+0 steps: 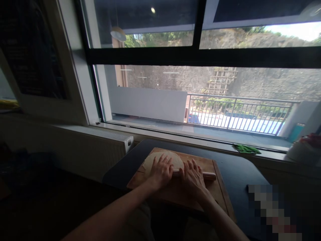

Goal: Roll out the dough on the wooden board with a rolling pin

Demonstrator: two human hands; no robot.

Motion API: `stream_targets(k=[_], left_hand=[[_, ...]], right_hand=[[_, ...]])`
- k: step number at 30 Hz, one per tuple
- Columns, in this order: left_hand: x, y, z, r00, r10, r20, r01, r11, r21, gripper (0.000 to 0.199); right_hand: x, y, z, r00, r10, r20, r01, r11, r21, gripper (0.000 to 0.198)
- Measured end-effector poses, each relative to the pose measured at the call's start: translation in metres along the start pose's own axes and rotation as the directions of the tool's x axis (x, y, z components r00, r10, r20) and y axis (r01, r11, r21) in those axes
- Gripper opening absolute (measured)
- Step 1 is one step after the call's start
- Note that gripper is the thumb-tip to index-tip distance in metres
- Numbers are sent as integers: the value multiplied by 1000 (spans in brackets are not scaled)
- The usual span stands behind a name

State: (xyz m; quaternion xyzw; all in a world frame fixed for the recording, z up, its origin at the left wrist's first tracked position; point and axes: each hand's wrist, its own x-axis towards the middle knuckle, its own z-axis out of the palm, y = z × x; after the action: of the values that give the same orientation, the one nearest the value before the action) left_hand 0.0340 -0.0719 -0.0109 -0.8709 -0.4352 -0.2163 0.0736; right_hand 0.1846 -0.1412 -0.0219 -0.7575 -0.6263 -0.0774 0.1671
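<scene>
A flat round of dough (177, 159) lies on a wooden board (200, 161). Across the board, its near side partly under the hands, runs a rolling pin (210, 175), whose right end sticks out past my right hand. My left hand (162, 170) rests over the pin's left part, fingers stretched forward above the dough. Beside it, my right hand (193, 174) presses flat on the pin, fingers spread and pointing away from me. Both palms hide much of the pin, and its left end is out of sight.
The board sits on a dark table (240, 174) with rounded corners, close to a window. A green cloth (247, 149) lies on the sill. A white radiator (110, 140) stands left of the table. At the lower right, a pixelated patch hides something on the table.
</scene>
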Motion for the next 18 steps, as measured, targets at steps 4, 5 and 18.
stream_targets(k=[4, 5, 18], left_hand=[[-7, 2, -4, 998, 47, -51, -47, 999, 13, 45], [-1, 1, -3, 998, 33, -46, -32, 999, 19, 45], [122, -42, 42, 987, -158, 15, 158, 987, 34, 48]], right_hand=[[-3, -1, -1, 1000, -5, 4, 5, 1000, 4, 54], [3, -1, -2, 1000, 9, 25, -9, 1000, 5, 54], [129, 16, 17, 980, 36, 195, -40, 999, 16, 48]])
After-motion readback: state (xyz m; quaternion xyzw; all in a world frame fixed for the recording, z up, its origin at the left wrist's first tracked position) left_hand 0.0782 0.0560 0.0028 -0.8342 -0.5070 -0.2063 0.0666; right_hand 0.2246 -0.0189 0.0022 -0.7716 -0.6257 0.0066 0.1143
